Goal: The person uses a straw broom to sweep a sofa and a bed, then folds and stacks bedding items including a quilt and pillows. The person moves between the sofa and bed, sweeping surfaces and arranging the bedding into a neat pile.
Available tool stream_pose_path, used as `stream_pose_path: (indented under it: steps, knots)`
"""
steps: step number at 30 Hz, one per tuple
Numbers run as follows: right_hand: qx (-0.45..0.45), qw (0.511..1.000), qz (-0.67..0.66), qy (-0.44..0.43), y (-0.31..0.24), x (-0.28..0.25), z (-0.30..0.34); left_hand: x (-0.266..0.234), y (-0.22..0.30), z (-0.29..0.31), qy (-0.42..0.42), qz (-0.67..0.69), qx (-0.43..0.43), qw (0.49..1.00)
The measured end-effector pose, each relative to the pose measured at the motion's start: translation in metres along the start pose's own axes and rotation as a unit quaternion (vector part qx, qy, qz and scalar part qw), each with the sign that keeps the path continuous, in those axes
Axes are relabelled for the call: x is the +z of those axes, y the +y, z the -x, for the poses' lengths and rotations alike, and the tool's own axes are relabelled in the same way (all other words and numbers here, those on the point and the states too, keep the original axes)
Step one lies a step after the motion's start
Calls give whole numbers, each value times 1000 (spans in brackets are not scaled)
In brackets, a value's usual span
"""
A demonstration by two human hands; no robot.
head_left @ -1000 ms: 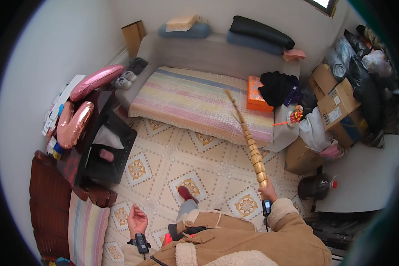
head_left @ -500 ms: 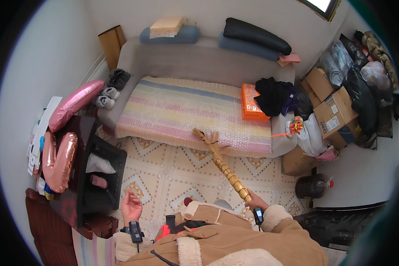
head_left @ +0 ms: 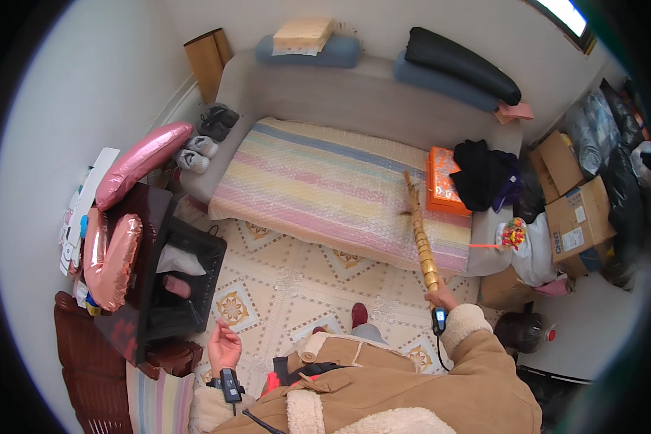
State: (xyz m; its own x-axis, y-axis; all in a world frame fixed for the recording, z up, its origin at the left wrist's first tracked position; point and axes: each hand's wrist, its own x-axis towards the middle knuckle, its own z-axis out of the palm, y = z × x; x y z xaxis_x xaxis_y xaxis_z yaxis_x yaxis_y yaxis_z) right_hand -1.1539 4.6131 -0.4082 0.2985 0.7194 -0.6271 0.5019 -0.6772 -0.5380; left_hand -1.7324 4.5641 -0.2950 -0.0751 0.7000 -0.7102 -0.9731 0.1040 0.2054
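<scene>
My right hand [head_left: 441, 296] is wrapped round the near end of a straw broom [head_left: 424, 253] with a golden, ringed handle. The broom points away from me, its thin frayed end over the striped sofa cover [head_left: 325, 184]. My left hand [head_left: 225, 347] hangs in the air near the dark cabinet, palm turned up. Its fingers are loosely bent and apart, with nothing in them. A small device is strapped at each wrist.
A grey sofa [head_left: 296, 90] stands ahead, with an orange box [head_left: 445, 181] and dark clothing [head_left: 481, 173] at its right. Cardboard boxes [head_left: 582, 224] and bags are piled on the right. The dark cabinet [head_left: 141, 282] carries pink foil balloons [head_left: 116, 260]. The floor is patterned tile [head_left: 286, 289].
My right hand has moved forward and a little right, swinging the broom from leftward to nearly straight ahead. The view has shifted, and a dark red shoe now shows more fully below.
</scene>
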Motion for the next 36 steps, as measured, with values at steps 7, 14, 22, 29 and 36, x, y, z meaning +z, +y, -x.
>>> stream_pose_path:
  steps: [7,14,22,29,36]
  knots:
    - [-129,924,271,-236,-38,31,50,-3,-13,-4,44,18,4,999]
    - [-199,935,242,-166,-26,-24,34,18,-32,-25,8,-4,-10,1000]
    - [-65,997,21,-45,-74,-63,-95,17,-38,1,41,12,51,998]
    - [-164,933,234,-218,-94,29,-73,21,-54,14,76,24,92,993]
    - [-286,843,348,-292,-98,-18,-49,60,-69,-28,52,6,58,997]
